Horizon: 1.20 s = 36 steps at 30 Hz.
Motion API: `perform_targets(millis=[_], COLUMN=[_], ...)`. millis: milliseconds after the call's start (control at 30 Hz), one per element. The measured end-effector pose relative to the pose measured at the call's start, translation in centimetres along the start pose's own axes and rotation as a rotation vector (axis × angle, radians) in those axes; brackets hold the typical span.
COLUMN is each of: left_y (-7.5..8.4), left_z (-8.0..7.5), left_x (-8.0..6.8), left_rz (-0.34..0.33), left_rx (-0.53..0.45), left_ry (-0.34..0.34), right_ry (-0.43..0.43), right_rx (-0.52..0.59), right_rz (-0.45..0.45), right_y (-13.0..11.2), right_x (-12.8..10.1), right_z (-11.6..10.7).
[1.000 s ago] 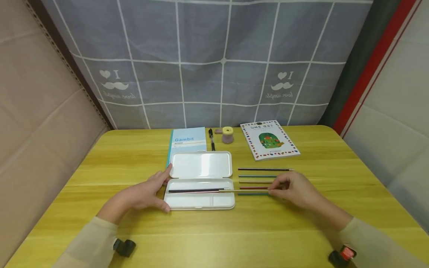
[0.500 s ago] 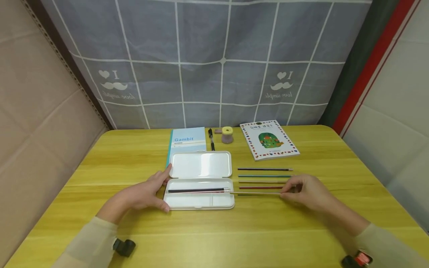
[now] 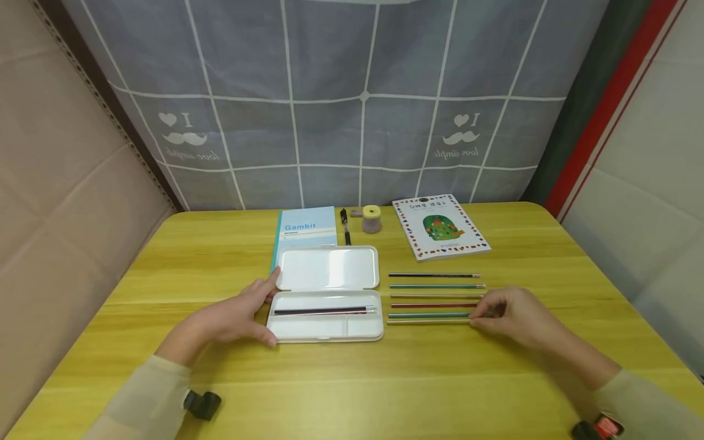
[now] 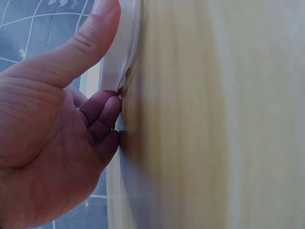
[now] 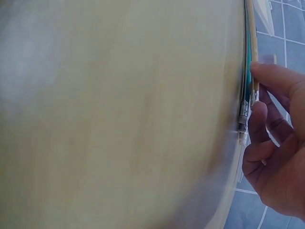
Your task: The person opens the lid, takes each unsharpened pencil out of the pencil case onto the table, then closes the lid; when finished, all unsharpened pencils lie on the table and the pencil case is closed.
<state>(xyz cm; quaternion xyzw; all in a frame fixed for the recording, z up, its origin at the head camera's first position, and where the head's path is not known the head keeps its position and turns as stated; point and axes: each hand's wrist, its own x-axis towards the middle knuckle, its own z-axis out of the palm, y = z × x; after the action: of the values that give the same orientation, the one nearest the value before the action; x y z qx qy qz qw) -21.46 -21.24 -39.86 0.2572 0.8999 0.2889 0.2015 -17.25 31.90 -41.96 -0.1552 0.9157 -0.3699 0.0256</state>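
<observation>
My left hand (image 3: pixel 245 313) holds the left end of an open white pencil case (image 3: pixel 308 334), its thumb at the front corner and its other fingers by the hinge side. Inside the case lie a black pencil (image 3: pixel 319 311) and a reddish one beneath it, partly hidden. My right hand (image 3: pixel 514 315) pinches the eraser end of a gold pencil (image 3: pixel 429 322) between thumb and fingertips; the right wrist view shows that pencil (image 5: pixel 254 43) just off its neighbours. Beyond it several pencils lie in a row, among them a green pencil (image 3: pixel 429 315) and a red pencil (image 3: pixel 434 305).
Behind the case lie a light blue notebook (image 3: pixel 308 226), a black pen (image 3: pixel 345 226), an eraser (image 3: pixel 356 213) and a small yellow-topped container (image 3: pixel 371 220). A white picture booklet (image 3: pixel 442 229) sits at the back right. A grey checked cloth (image 3: pixel 330 134) hangs behind the table.
My right hand has drawn the gold pencil rightward, out from over the case, to the front of the pencil row. The left hand has stayed on the case.
</observation>
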Motion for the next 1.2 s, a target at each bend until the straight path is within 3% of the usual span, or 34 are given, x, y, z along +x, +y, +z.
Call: perform_targets(millis=[367, 633, 800, 967, 1200], left_y=[-0.1, 0.0, 0.2, 0.3, 0.5], left_z=[0.0, -0.1, -0.1, -0.1, 0.0], left_x=[0.0, 0.0, 0.0, 0.0, 0.0], left_rz=[-0.036, -0.031, -0.017, -0.019, -0.025], left_rx=[0.01, 0.006, 0.006, 0.013, -0.003], left_ry=[0.005, 0.003, 0.002, 0.004, -0.003], right_ry=[0.046, 0.072, 0.077, 0.078, 0.072], right_rx=[-0.1, -0.244, -0.271, -0.217, -0.032], right_rz=[-0.106, -0.17, -0.183, -0.143, -0.016], right_y=[-0.1, -0.3, -0.2, -0.4, -1.4], right_x=[0.0, -0.1, -0.1, -0.2, 0.2], right_z=[0.3, 0.2, 0.2, 0.3, 0.3])
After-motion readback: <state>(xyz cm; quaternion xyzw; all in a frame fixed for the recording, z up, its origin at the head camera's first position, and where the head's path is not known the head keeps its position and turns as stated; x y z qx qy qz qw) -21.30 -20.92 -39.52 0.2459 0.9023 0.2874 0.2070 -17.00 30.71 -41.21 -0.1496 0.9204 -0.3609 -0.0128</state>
